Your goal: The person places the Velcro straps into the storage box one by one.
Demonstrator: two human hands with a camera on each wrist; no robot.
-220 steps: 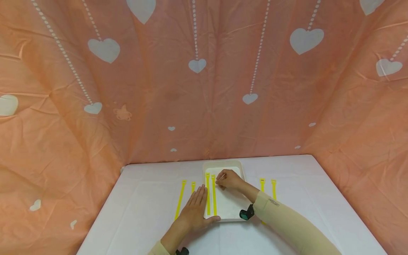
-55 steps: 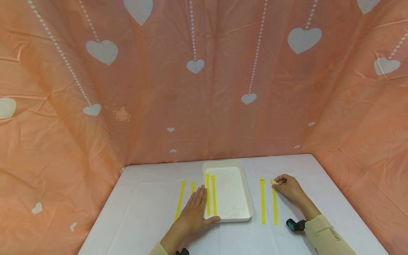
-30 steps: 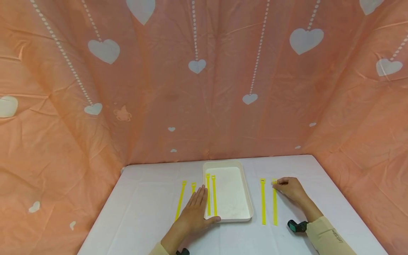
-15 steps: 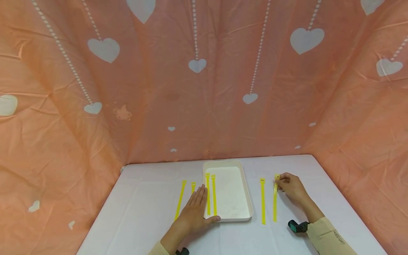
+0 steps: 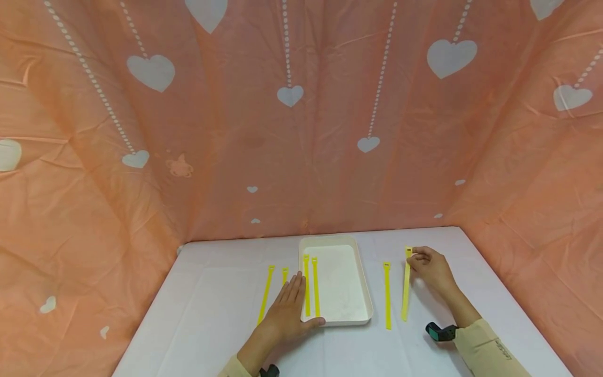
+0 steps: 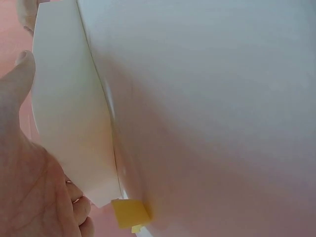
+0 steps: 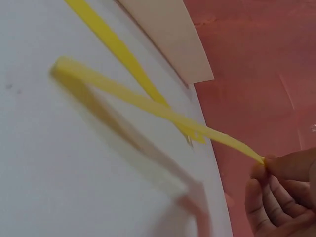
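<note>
My right hand [image 5: 431, 269] pinches the slotted head end of a yellow cable strap [image 7: 148, 106] between thumb and fingers. The strap is raised at its head and slants down, its tail low over the tablecloth, casting a shadow in the right wrist view. Left of it, another yellow cable strap [image 5: 388, 296] lies flat. My left hand [image 5: 285, 309], fingers straight, rests along the left side of a white tray [image 5: 369, 309], thumb at the near edge. Two yellow straps [image 5: 316, 288] lie in the tray. Beyond the left hand are two more straps [image 5: 266, 293], one partly hidden by it.
A white cloth [image 5: 198, 314] covers the table. Pink sheeting [image 5: 330, 199] with white hearts hangs behind and at both sides. Each wrist wears a small black camera, such as the right wrist camera [image 5: 440, 332].
My right hand went from over the tray to the rightmost strap, took its head end and raised it, lately shifting up and away. The left hand stayed at the tray.
</note>
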